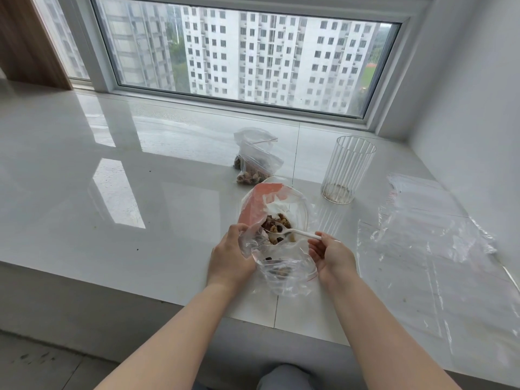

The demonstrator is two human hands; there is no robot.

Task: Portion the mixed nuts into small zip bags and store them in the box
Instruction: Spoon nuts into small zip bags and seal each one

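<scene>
While left hand (231,253) fingers grip the zip bag (284,270), right hand (332,256) fingers pinch the spoon (295,233).

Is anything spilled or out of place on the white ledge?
Yes, slightly. A few dark crumbs lie loose on the ledge, left of the left hand. Otherwise nothing stands out.

Wide window (247,60) above; wooden panel (31,40) at far left.

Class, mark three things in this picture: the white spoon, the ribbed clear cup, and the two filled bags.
spoon (302,233), head view, on its white handle.
cup (347,170), head view, on its ribbed wall.
filled bags (254,164), head view, on the nearer bag's clear side.
</scene>
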